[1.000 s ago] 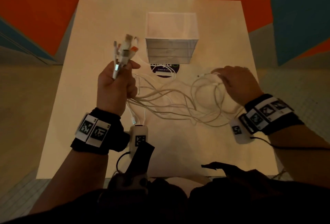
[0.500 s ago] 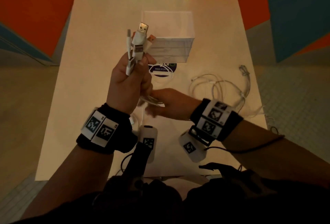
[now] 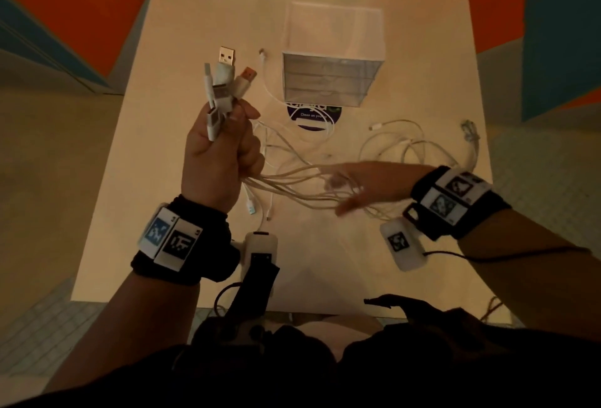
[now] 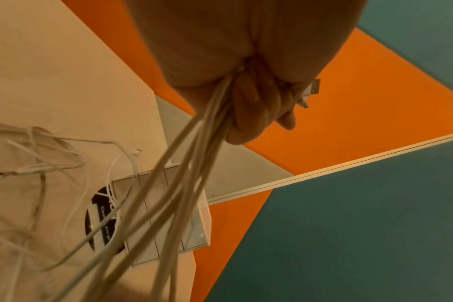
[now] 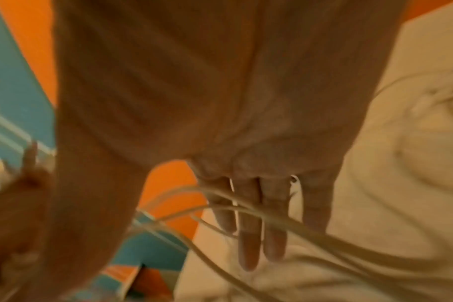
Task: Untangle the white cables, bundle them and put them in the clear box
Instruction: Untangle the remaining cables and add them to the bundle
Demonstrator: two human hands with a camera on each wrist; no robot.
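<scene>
My left hand [image 3: 224, 154] is raised above the table and grips a bunch of white cables [image 3: 292, 180] just below their USB plugs [image 3: 224, 82], which stick up out of the fist. In the left wrist view the left hand [image 4: 248, 106] has its fingers curled round the cables [image 4: 173, 194]. The strands run right across my right hand [image 3: 361, 186], whose fingers [image 5: 248, 235] are straight and spread with the cables [image 5: 285, 222] lying over them. Loose coils [image 3: 413, 147] lie on the table to the right. The clear box [image 3: 331, 59] stands at the back centre.
A dark round sticker [image 3: 313, 115] lies on the pale table [image 3: 195, 17] just in front of the box. One cable end [image 3: 262, 53] lies left of the box, another plug [image 3: 470, 129] near the right edge. Orange and teal floor surrounds the table.
My right hand slid from beside the left fist out to the right along the strands, its fingers now straight. The left hand stayed raised with the plug ends.
</scene>
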